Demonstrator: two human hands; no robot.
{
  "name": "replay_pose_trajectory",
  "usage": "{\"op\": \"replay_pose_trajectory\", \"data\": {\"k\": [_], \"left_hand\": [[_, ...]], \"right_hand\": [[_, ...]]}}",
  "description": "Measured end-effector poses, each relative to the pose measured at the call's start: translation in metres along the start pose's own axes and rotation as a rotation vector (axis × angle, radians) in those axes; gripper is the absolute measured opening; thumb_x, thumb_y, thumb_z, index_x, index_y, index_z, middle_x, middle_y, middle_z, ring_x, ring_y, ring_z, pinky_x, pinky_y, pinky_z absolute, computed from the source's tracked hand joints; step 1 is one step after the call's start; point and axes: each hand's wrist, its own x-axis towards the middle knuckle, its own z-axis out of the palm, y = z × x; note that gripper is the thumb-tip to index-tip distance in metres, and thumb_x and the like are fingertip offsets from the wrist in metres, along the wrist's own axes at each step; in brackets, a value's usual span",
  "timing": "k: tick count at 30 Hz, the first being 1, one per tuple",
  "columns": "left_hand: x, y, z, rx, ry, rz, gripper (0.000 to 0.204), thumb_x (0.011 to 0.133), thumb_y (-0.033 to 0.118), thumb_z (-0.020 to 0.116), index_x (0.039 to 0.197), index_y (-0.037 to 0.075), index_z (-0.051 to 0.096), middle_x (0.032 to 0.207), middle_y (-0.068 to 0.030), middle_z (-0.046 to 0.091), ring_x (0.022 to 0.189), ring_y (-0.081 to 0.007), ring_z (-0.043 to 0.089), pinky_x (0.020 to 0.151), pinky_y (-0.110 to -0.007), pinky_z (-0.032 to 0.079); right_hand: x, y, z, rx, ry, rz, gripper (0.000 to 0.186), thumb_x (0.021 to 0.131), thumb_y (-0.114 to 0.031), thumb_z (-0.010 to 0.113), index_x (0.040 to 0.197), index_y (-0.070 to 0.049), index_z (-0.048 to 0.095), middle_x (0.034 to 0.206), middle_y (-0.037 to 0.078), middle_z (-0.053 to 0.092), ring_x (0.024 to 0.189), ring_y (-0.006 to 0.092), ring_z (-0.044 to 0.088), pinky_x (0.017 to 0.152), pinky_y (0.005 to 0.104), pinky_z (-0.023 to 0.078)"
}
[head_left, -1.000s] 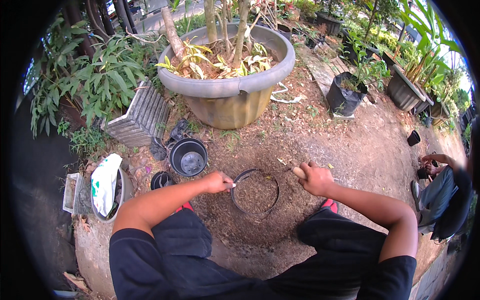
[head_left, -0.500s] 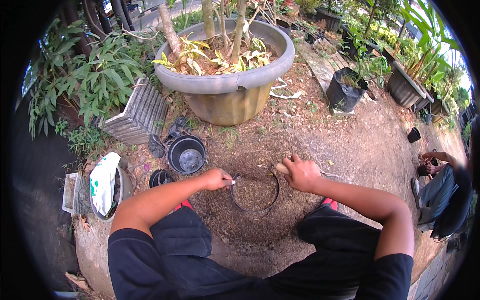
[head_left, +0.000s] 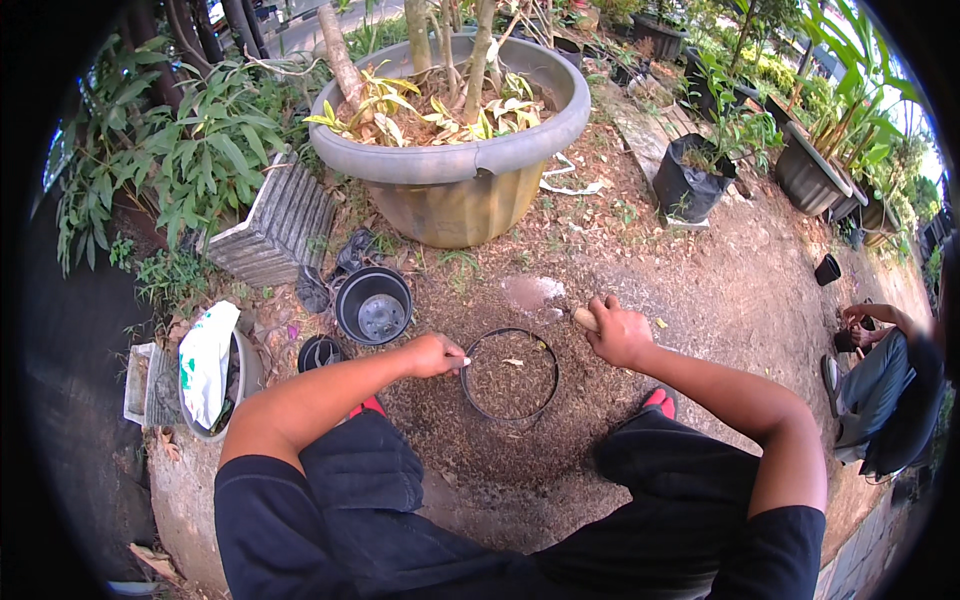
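Left grip: the left grip [head_left: 435, 356] is closed, thumb and fingertips pinching a small white piece [head_left: 465, 361]
Dark ring: the dark ring [head_left: 557, 376] lies on the ground immediately right of the left grip; fingertips at its left rim, contact not certain
Ring axis: round in outline, no long axis to record; the left grip is the nearer hand
Ring contents: brown loose material [head_left: 510, 392] inside, with a pale flake [head_left: 513, 362] on top, right of the left grip
Right grip: the right grip [head_left: 622, 335] is wrapped round a wooden handle [head_left: 586, 319], apart from the ring, which lies to its left and nearer the body
Handle axis: slants out of the fist leftward and slightly away from the body, passing beyond the ring's far side
Pale patch: a pale patch [head_left: 532, 292] of ground, left of and beyond the right grip
Black pot: the black pot [head_left: 372, 281] stands left of and beyond the left grip
Large planter: the large planter [head_left: 450, 205] stands farther beyond both grips
Not verifiable: the tool's working end; nature of the white piece; whether the ring is a loose hoop or a sunken rim
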Motion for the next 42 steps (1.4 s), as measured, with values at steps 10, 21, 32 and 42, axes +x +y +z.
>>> {"op": "replay_pose_trajectory", "data": {"k": [10, 21, 32, 42], "left_hand": [[0.005, 0.000, 0.001, 0.027, 0.016, -0.004, 0.031, 0.098, 0.038, 0.062, 0.091, 0.011, 0.075, 0.083, -0.0041, 0.074, 0.077, -0.0205, 0.068, 0.077, -0.036, 0.052], [0.002, 0.000, 0.000, 0.028, 0.015, -0.026, 0.032, 0.097, 0.039, 0.064, 0.091, 0.010, 0.076, 0.080, -0.0040, 0.075, 0.075, -0.0190, 0.069, 0.077, -0.035, 0.052], [0.009, -0.004, 0.002, 0.054, 0.000, -0.021, 0.039, 0.099, 0.045, 0.062, 0.092, 0.010, 0.077, 0.085, -0.0058, 0.075, 0.081, -0.0216, 0.070, 0.080, -0.036, 0.052], [0.005, 0.000, 0.000, 0.021, -0.019, -0.057, 0.038, 0.098, 0.044, 0.063, 0.093, 0.009, 0.077, 0.086, -0.0077, 0.075, 0.081, -0.0235, 0.069, 0.080, -0.037, 0.052]], "right_hand": [[-0.005, 0.048, 0.099, 0.057, -0.456, 0.130, 0.055, 0.093, -0.042, 0.059, 0.138, -0.011, 0.054, 0.131, 0.021, 0.062, 0.119, 0.0403, 0.063, 0.100, 0.0506, 0.051], [0.028, -0.028, 0.024, 0.018, -0.019, -0.561, 0.038, 0.091, -0.020, 0.061, 0.127, -0.029, 0.064, 0.114, 0.013, 0.056, 0.107, 0.0324, 0.062, 0.087, 0.0444, 0.056], [0.044, -0.062, 0.031, -0.360, -0.126, -0.466, 0.030, 0.089, -0.022, 0.063, 0.118, -0.022, 0.072, 0.124, 0.012, 0.059, 0.116, 0.0303, 0.061, 0.090, 0.0437, 0.055], [0.052, -0.048, 0.027, -0.093, -0.040, -0.455, 0.017, 0.085, -0.023, 0.067, 0.101, -0.019, 0.072, 0.108, 0.006, 0.063, 0.111, 0.0263, 0.063, 0.087, 0.0421, 0.057]]}}
